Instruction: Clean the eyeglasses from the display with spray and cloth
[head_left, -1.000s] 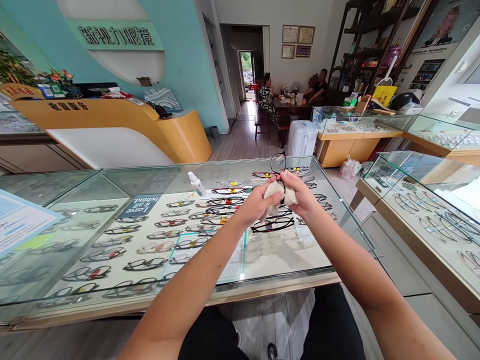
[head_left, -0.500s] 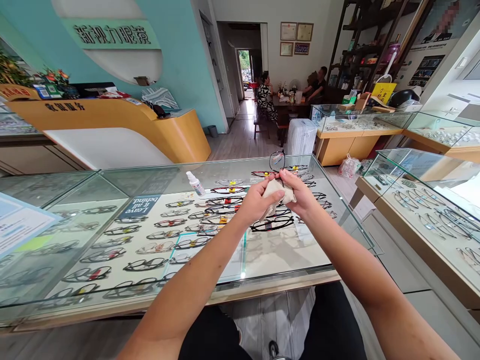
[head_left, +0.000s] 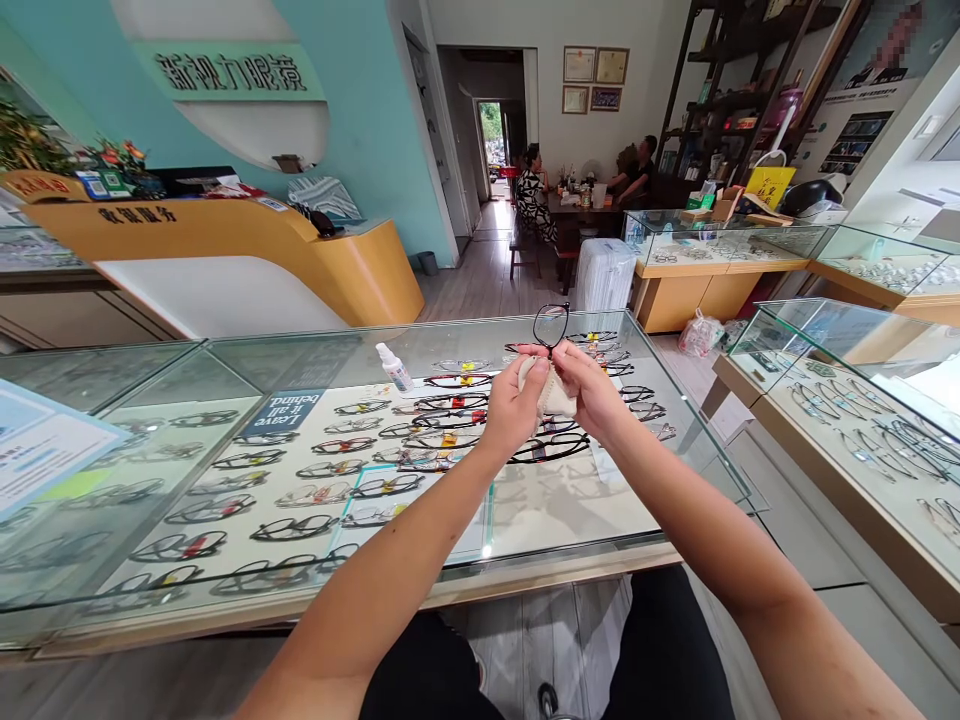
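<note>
Beyond the right hand point(head_left: 592, 390), a pale suitcase point(head_left: 604, 278) stood upright on the floor; farther off, two people point(head_left: 534, 205) sat at a dark table point(head_left: 576, 209). To the hand's right, a glass display case point(head_left: 825, 472) held rows of eyeglass frames point(head_left: 819, 404). Well to its left, a wastebin point(head_left: 428, 264) stood beside a reception counter point(head_left: 255, 228).

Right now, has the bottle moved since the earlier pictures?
No. Judged against the blue sign, the bottle keeps the same place on the case.
</note>
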